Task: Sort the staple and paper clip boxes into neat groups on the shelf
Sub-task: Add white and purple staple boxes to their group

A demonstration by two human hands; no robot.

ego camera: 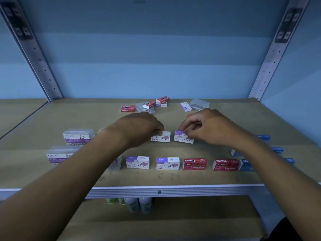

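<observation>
**Both hands pinching purple-white staple boxes, second row**

Pinching is what both hands are doing: left hand [142,127] is curling fingertips onto the far edge of one purple-white staple box [160,137], right hand [206,126] is gripping the far-left corner of a second one [183,137] btw thumb and fingers. Neither hand is spread open; each is clamped on its own box.

Landmark = shelf front edge [159,188]. Both held boxes are sitting flat on the shelf board, one row back from that edge, near each other w/ a small gap. Judging by the layout, they're being lined up directly behind the two purple-white boxes [137,162] closest to the edge, so the same brand is forming one block. Right box is sitting slightly skewed, prob. being squared up.

Look of the boxes: small card boxes, white body, purple band, "STAPLES" lettering, staple-strip drawing.

Along the edge, right of the purple pair, red staple boxes [194,164] are standing; beyond them blue boxes [245,165], partly hidden by the right arm. Left of the purple pair and farther back, clear paper clip boxes [77,137] are grouping up. Far from the edge, by the back wall, an unsorted heap [149,105] of red, purple and clear boxes is waiting, so the sorting looks roughly half done.
</observation>
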